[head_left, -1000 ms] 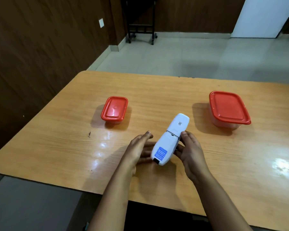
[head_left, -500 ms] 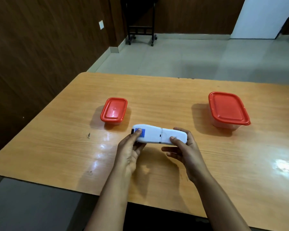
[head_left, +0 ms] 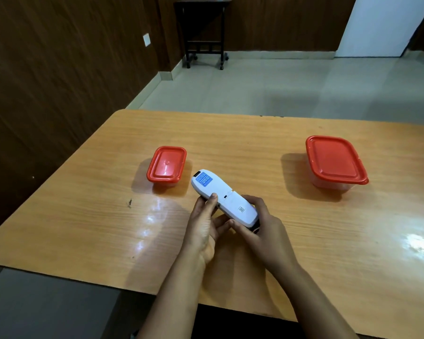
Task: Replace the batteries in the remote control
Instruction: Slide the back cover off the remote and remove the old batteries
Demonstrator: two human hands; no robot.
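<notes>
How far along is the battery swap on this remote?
Done: remote lifted, back facing up. In hand: left hand and right hand both grip it, battery cover closed. Left: open cover, swap batteries, close; no batteries visible, small container and large container shut.

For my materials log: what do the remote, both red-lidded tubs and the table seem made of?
Remote: white hard plastic, satin moulded shell with a cover seam and blue sticker. Small tub and large tub: glossy red plastic lids catching glare, over translucent, likely plastic bases. Table: wood-grain top with a shiny finish; solid wood or laminate cannot be told.
</notes>
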